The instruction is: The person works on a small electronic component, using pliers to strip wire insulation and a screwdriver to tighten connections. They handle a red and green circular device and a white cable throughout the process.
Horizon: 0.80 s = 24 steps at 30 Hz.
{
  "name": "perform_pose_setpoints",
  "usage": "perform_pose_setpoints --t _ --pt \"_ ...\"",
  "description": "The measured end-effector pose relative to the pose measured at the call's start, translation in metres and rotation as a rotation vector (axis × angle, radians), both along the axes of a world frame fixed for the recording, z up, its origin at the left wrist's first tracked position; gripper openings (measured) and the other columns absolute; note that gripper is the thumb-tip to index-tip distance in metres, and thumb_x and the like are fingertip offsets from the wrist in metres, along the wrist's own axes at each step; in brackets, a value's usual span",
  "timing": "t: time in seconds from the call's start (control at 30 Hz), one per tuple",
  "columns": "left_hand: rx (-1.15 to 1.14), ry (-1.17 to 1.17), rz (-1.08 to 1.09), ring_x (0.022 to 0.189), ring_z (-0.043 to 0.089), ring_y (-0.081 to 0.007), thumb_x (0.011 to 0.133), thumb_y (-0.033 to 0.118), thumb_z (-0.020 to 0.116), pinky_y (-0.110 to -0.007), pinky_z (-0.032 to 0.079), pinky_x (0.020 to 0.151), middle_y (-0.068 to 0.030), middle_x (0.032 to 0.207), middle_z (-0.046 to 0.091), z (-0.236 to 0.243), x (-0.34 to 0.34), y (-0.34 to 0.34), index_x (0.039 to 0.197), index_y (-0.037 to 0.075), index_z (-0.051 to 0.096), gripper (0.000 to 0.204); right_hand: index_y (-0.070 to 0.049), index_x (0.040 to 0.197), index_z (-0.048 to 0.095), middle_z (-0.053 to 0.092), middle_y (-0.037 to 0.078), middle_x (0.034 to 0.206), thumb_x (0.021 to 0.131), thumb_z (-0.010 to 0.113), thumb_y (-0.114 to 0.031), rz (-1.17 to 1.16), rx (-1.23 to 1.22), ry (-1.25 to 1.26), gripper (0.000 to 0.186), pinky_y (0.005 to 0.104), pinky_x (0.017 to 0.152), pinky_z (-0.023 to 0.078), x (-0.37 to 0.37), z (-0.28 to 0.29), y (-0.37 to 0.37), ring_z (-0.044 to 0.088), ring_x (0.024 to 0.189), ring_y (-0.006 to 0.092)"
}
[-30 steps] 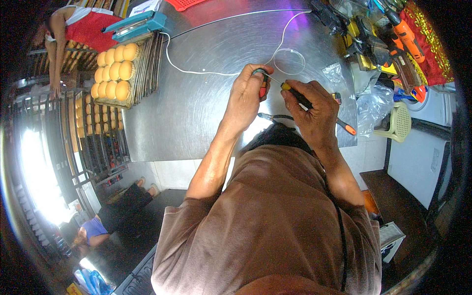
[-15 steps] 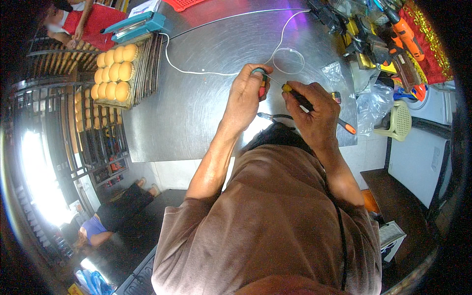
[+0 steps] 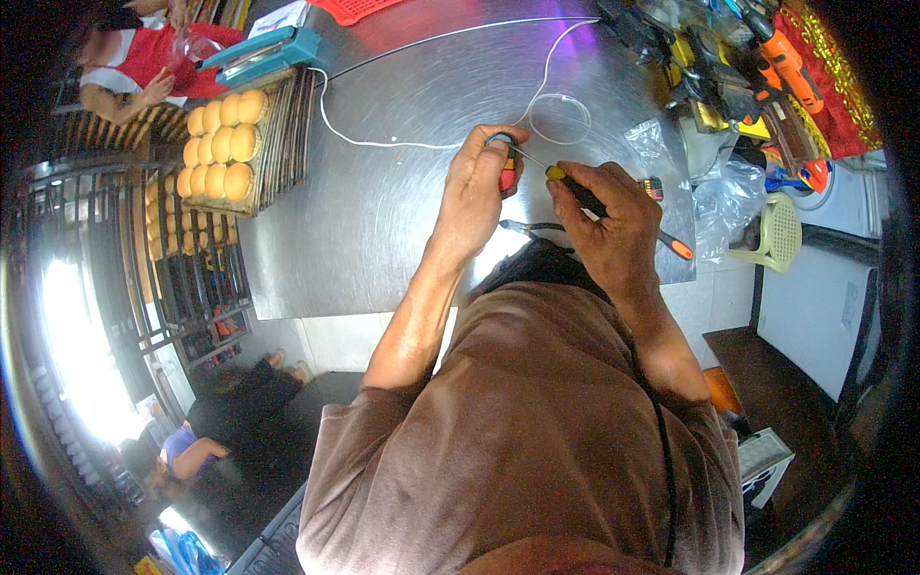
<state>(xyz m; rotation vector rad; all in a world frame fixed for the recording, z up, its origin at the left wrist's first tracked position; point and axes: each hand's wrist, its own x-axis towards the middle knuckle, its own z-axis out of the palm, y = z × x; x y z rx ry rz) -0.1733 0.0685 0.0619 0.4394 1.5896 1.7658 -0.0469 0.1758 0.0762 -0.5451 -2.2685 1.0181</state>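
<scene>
My left hand (image 3: 470,187) is closed round a small rounded piece (image 3: 508,172), coloured red, black and teal; the fingers hide part of it, and I cannot make out its kind. In my right hand (image 3: 613,211) is a screwdriver (image 3: 581,192) with a black and yellow handle. Its thin shaft points left at the held piece; whether the tip touches is too small to tell. A white cord (image 3: 383,144) runs behind my left hand and lies in a loop beyond both hands. Beside my right wrist lies a tool with an orange-tipped handle (image 3: 677,246).
The steel table (image 3: 412,77) carries a blue sealer-like device (image 3: 268,56) and a stack of trays with buns (image 3: 225,144) at left. Power tools, including an orange drill (image 3: 791,72), crowd the far right. Clear plastic bags (image 3: 728,206) lie near a stool (image 3: 781,233). A person in a red apron (image 3: 206,57) stands far left.
My hands stay nearly in place, with the screwdriver shifted very slightly left. The person in the red apron has moved their arms and now handles a clear item.
</scene>
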Motion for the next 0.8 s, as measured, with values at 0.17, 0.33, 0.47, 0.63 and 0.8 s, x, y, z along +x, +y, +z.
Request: perform_pose_setpoints --t 0.17,0.33,0.47,0.63,0.8 --pt "-0.028 0.016 0.014 0.065 0.039 -0.0070 0.098 0.018 0.037 -0.023 0.034 0.058 0.0006 0.075 0.048 0.002 0.002 0.000 0.110 -0.001 0.056 0.030 -0.004 0.091 0.069 0.065 0.013 0.077 0.082 0.071 -0.014 -0.021 -0.067 0.017 0.013 0.0368 0.061 0.051 -0.001 0.004 -0.004 0.066 0.069 0.0300" --pt "-0.025 0.069 0.014 0.066 0.042 -0.0073 0.098 0.020 0.036 -0.023 0.036 0.060 -0.0002 0.077 0.051 -0.001 0.001 -0.001 0.111 0.001 0.056 0.030 -0.002 0.091 0.068 0.066 0.014 0.078 0.085 0.068 -0.014 -0.012 -0.077 0.018 0.013 0.0376 0.061 0.051 -0.001 0.005 -0.005 0.066 0.069 0.0305" --pt "-0.039 0.089 0.024 0.066 0.041 -0.0072 0.098 0.020 0.036 -0.023 0.037 0.060 0.0005 0.077 0.050 -0.001 0.002 0.000 0.111 0.001 0.056 0.031 -0.001 0.092 0.068 0.068 0.016 0.080 0.087 0.066 -0.014 0.016 -0.195 -0.062 0.014 0.0371 0.062 0.051 0.001 0.012 -0.005 0.067 0.070 0.0306" --pt "-0.031 0.084 0.030 0.065 0.041 -0.0070 0.098 0.020 0.036 -0.023 0.036 0.061 0.0010 0.076 0.049 0.001 0.003 0.001 0.111 0.001 0.056 0.030 -0.001 0.094 0.068 0.069 0.016 0.082 0.088 0.065 -0.015 0.005 -0.306 -0.082 0.015 0.0360 0.063 0.052 0.000 0.015 -0.005 0.068 0.070 0.0306" --pt "-0.018 0.081 0.041 0.065 0.040 -0.0065 0.098 0.019 0.037 -0.023 0.036 0.060 0.0011 0.076 0.049 -0.002 0.003 0.001 0.111 0.001 0.056 0.030 0.000 0.095 0.068 0.069 0.016 0.083 0.088 0.065 -0.014 0.010 -0.183 0.000 0.016 0.0365 0.063 0.052 -0.003 0.004 -0.004 0.068 0.071 0.0308"
